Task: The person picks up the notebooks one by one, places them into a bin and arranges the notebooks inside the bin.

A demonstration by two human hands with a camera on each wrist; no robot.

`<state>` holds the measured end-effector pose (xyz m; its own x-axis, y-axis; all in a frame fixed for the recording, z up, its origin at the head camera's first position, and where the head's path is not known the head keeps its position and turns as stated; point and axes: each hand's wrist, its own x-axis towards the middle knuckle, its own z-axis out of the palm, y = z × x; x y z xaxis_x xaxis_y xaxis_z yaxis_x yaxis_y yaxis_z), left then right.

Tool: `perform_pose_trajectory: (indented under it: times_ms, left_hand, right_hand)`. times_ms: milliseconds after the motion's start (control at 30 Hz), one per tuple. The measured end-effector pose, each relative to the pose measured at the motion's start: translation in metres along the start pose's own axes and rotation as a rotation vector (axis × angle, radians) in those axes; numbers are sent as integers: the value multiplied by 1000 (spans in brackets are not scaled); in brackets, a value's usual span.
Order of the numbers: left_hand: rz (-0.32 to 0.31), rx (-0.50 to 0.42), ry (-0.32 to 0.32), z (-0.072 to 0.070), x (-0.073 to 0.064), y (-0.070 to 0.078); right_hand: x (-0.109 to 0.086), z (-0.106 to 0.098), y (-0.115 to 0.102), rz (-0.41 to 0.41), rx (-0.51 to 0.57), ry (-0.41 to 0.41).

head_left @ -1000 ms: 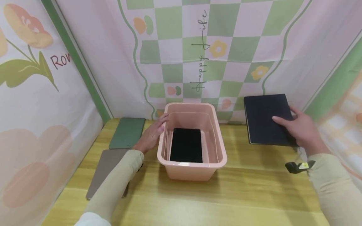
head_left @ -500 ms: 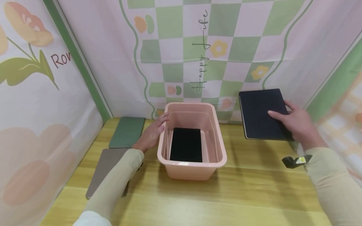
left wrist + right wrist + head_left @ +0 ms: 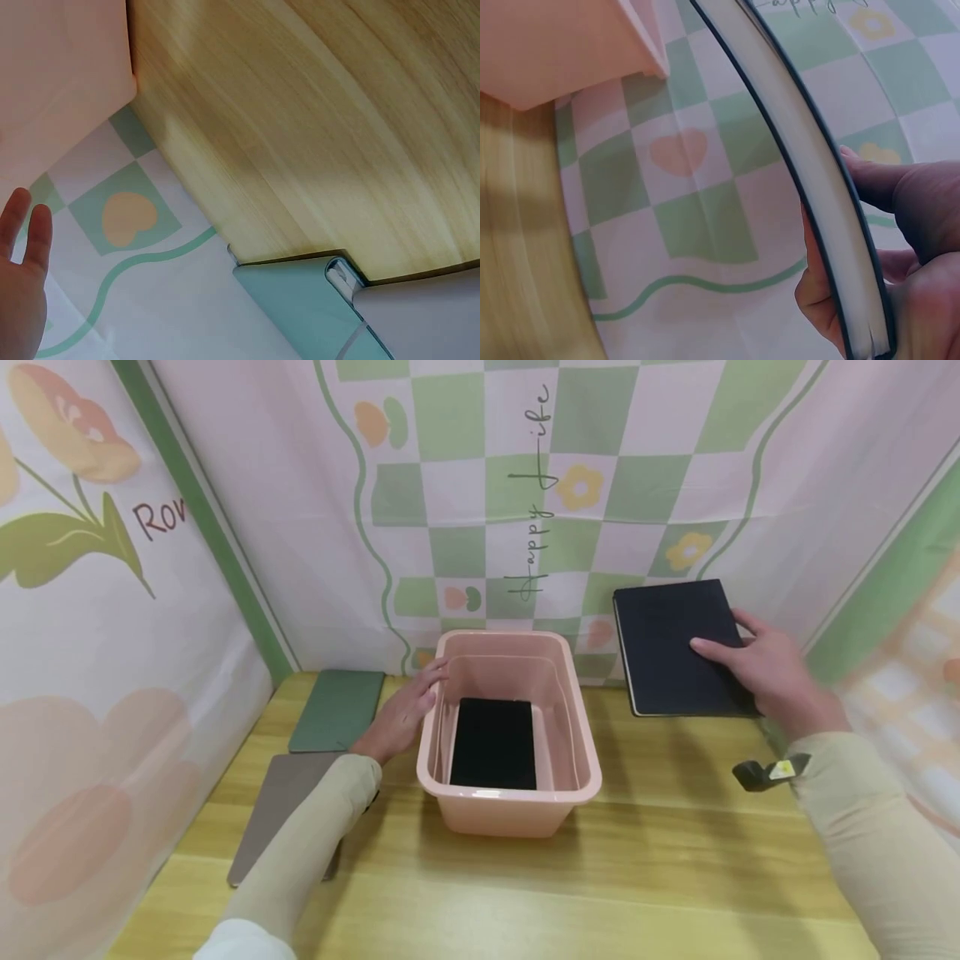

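R hand (image 3: 783,677) is clamped, thumb opp. fingers, on navy notebook (image 3: 660,647), held aloft R of pink bin (image 3: 510,817) w/ black item (image 3: 492,743) inside; L hand (image 3: 401,718), fingers extended, is placed by bin's L rim; carry step is judged underway, rim clearance prob. required.

I see a closed, dark navy notebook (image 3: 682,652) with square corners, gripped at its right side by the right hand (image 3: 783,681), the thumb across the cover. It is raised off the counter (image 3: 660,860), right of the pink bin (image 3: 506,817) and apart from it. My right wrist view shows pale page edges between its covers. The bin, deep and rounded at the corners, stands upright on the counter, open at the top, with a flat black item (image 3: 493,743) inside.
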<state>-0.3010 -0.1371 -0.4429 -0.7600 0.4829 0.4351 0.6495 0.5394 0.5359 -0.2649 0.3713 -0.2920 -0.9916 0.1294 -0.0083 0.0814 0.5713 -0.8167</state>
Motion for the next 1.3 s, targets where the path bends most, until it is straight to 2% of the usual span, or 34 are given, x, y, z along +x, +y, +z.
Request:
perform_pose_trajectory:
  times_ms: [300,700,1033,1200,1300]
  left_hand:
    - [-5,-7,1,1,0,-2]
    - [-14,-14,-4,2,-1,-1]
    - [-34,-17,-19,1,-1,2]
    - [-26,-25,-12,-3,0,2]
    - [-20,-25,-13,-2,0,0]
  right_hand:
    - [0,10,-17,-18,-30,11]
    - [0,18,-35,10,-51,-14]
    - [-2,31,-48,11,11,-48]
    - [0,43,-58,7,84,-52]
    - [1,48,-63,-10,92,-60]
